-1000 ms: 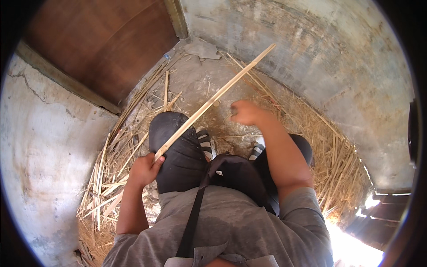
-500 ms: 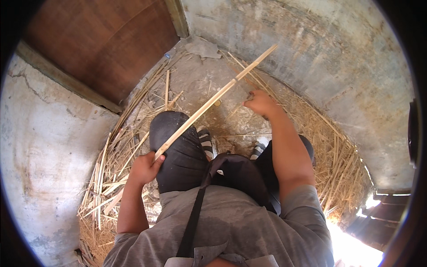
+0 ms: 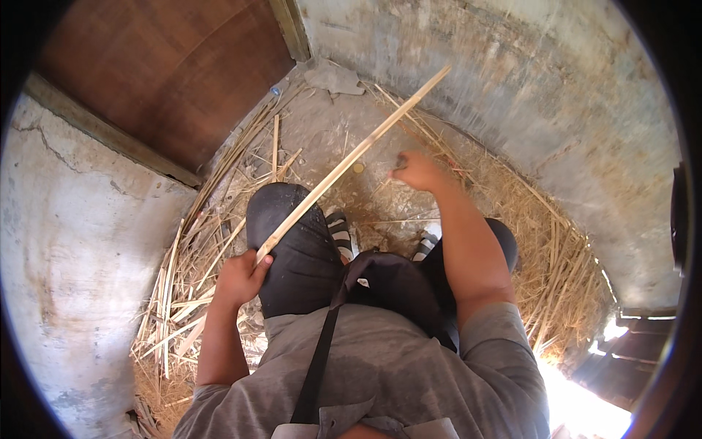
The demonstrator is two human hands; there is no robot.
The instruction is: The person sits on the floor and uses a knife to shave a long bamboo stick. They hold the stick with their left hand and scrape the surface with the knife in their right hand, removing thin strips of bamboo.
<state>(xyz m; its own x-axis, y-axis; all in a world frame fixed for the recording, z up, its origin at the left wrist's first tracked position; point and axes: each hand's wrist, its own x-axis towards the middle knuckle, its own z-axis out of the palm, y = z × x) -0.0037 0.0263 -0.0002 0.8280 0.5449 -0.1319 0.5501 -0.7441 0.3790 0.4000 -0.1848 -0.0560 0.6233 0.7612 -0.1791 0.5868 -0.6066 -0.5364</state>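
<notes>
My left hand [image 3: 242,276] is closed around the near end of a long, pale bamboo strip [image 3: 344,167]. The strip slants up and to the right across my left knee, its far end free in the air. To the right of the strip and apart from it, my right hand [image 3: 422,171] is held above the floor with its fingers curled together. Something small and dark shows at those fingertips, too unclear to name.
Loose split strips [image 3: 212,256] lie in a pile on the left, and straw-like shavings [image 3: 541,256] heap along the right wall [image 3: 526,110]. A brown door panel [image 3: 175,73] stands at the far left. A flat stone slab [image 3: 334,77] lies in the far corner.
My right hand has shifted slightly left, closer to the bamboo strip. The strip's far end has moved a little up and left, while my left hand keeps its hold.
</notes>
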